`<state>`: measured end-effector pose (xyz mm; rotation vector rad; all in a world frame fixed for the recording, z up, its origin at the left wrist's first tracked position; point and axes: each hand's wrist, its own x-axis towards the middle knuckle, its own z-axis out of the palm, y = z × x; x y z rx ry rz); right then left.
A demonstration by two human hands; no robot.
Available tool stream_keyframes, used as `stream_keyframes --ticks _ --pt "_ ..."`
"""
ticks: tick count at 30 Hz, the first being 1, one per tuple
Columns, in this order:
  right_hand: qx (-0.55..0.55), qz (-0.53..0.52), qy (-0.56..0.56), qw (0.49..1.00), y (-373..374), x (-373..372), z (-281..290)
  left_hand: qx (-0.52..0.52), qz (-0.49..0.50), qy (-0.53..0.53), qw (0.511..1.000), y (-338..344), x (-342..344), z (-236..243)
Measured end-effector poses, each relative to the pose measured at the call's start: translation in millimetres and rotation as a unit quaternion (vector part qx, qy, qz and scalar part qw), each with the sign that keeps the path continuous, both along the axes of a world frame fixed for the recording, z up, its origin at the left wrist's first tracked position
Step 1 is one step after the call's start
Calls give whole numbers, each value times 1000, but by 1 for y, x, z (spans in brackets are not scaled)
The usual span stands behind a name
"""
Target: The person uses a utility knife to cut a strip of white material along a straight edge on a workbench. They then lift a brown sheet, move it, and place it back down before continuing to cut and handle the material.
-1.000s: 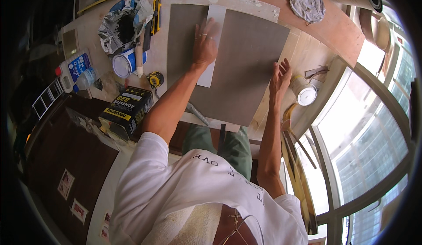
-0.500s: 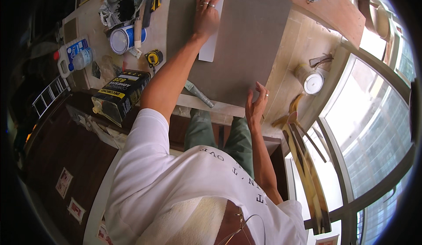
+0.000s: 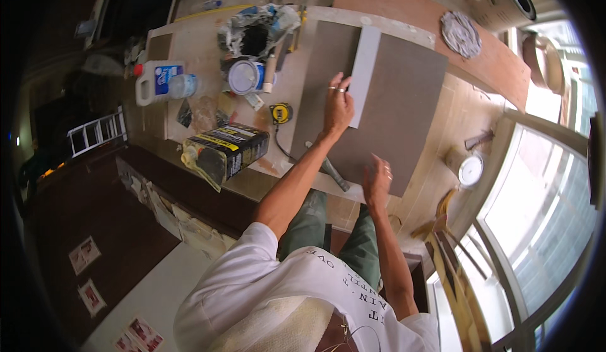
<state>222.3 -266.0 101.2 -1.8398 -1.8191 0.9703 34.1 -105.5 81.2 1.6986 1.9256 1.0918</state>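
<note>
left grip half-curled at edge of long flat white strip, hold unclear; right grip loosely spread, empty. strip lies on grey-brown rectangular sheet; uneven push could skew it.

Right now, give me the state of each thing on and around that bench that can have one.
Grey-brown panel, lying flat on the bench.
White strip, lying flat on the panel.
Left hand, fingers partly bent at the strip's left edge.
Right hand, open at the panel's near edge.
Crumpled bag, mouth open.
White jug, capped in red.
Whitish cloth, bunched up.
Blue-and-white tin, lid unclear.
</note>
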Motion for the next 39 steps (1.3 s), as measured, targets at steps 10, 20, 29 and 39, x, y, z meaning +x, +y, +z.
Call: stream_keyframes --ticks 10,20,29,39 --pt "-13 116 -68 991 -15 -114 -18 -168 -33 56 984 -8 6 -9" --pt "-45 -104 72 991 -96 -76 7 -212 -1 -62 975 -20 -23 -7" --pt "-190 -365 153 898 -135 -13 24 -213 65 -61 973 -112 9 -8" --pt "-146 -306 129 932 -114 -24 4 -202 60 -27 977 -127 17 -12"
